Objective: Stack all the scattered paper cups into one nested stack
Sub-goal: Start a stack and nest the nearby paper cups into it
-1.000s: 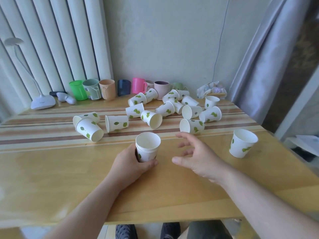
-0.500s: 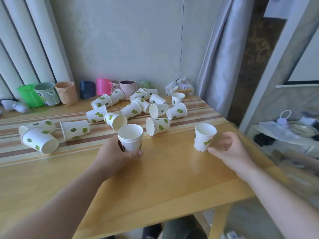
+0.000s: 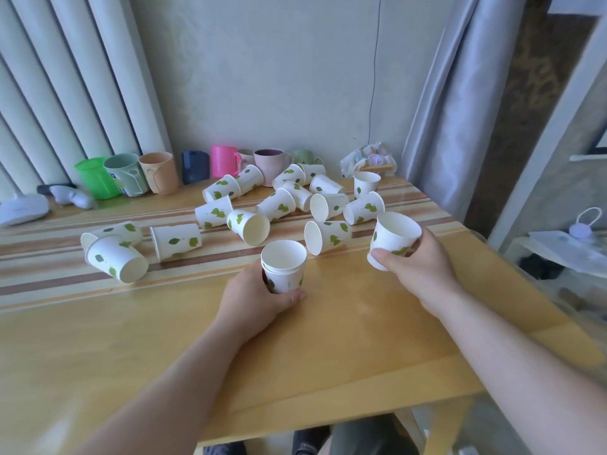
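Paper cup (image 3: 394, 239) gripped by right hand (image 3: 417, 267), left hand (image 3: 253, 300) clasping nested stack (image 3: 284, 269), no legible writing, perhaps.

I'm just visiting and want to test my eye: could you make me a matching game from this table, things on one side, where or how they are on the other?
Things:
1. nested stack
2. single cup
3. pink mug
4. cup beside the snack bag

States:
A. standing upright alone on the table
B. held in the left hand
C. by the back wall
D. gripped in the right hand

Pairs: 1-B, 2-D, 3-C, 4-A
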A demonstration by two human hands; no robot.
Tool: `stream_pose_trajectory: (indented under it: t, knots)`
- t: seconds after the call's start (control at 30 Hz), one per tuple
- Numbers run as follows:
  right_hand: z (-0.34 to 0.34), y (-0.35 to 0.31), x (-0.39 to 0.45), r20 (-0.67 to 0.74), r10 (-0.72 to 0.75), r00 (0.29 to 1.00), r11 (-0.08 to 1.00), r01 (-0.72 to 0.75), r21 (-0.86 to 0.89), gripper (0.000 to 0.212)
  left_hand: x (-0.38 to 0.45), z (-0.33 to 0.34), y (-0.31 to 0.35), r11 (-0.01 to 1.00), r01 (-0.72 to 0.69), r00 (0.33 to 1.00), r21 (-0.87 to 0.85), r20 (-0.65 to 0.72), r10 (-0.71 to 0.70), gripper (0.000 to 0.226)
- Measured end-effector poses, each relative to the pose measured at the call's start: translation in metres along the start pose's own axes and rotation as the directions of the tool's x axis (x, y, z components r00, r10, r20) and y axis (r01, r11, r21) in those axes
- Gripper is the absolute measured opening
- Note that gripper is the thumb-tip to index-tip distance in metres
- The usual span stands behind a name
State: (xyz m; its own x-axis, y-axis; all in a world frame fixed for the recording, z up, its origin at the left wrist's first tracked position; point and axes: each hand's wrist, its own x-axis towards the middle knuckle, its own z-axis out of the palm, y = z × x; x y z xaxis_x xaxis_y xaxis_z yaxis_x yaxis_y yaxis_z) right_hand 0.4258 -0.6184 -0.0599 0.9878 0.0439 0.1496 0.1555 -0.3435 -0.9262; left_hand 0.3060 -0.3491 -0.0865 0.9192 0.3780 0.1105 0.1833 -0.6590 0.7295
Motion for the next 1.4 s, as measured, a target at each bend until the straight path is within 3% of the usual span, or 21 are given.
stream_pose_trajectory:
  t: [0.17,0.3,0.4,0.67,0.8,0.87,1.03,1.2,1.3,1.4]
  knots:
    - [0.053,-0.067,-0.006,0.233,-0.193,0.953,0.959,0.132,0.252,0.068,-0.001,0.001,-0.001,1.000,-0.004,1.000,-0.005,-0.016,0.004,0.065]
    - [0.085,-0.095,-0.015,0.358,-0.249,0.900,0.956,0.169,0.239,0.047,-0.001,0.002,-0.003,0.999,-0.023,1.000,-0.024,-0.020,0.022,0.067]
    - [0.100,-0.085,-0.024,0.390,-0.223,0.893,0.971,0.167,0.173,0.054,-0.001,0.002,-0.003,0.999,-0.036,0.999,-0.027,-0.013,0.036,0.065]
    - [0.099,-0.048,-0.034,0.432,-0.188,0.882,0.982,0.164,0.092,0.062,0.004,0.000,-0.006,1.000,-0.022,0.995,-0.010,0.096,0.023,0.063]
    - [0.071,-0.027,-0.023,0.455,-0.153,0.877,0.984,0.177,-0.010,0.094,0.013,-0.011,-0.008,1.000,0.017,0.974,-0.007,0.224,-0.015,0.058]
    - [0.058,-0.015,-0.010,0.420,-0.133,0.898,0.980,0.183,-0.081,0.093,0.019,-0.020,-0.012,0.999,0.037,0.968,-0.019,0.248,-0.031,0.050]
    - [0.049,0.005,0.031,0.271,-0.166,0.948,0.921,0.247,-0.301,0.068,0.031,-0.053,-0.033,0.993,0.076,0.991,0.087,0.107,-0.085,0.049]
    - [0.080,-0.004,0.057,0.395,-0.171,0.903,0.777,0.370,-0.510,0.085,0.023,-0.060,-0.053,0.989,0.089,0.996,0.115,0.018,-0.092,0.046]
    - [0.098,-0.009,0.061,0.445,-0.144,0.884,0.755,0.389,-0.528,0.086,0.022,-0.058,-0.056,0.988,0.075,0.997,0.133,-0.016,-0.073,0.047]
    - [0.107,-0.005,0.062,0.376,-0.196,0.906,0.783,0.375,-0.496,0.077,0.023,-0.058,-0.058,0.990,0.063,0.998,0.125,-0.019,-0.061,0.051]
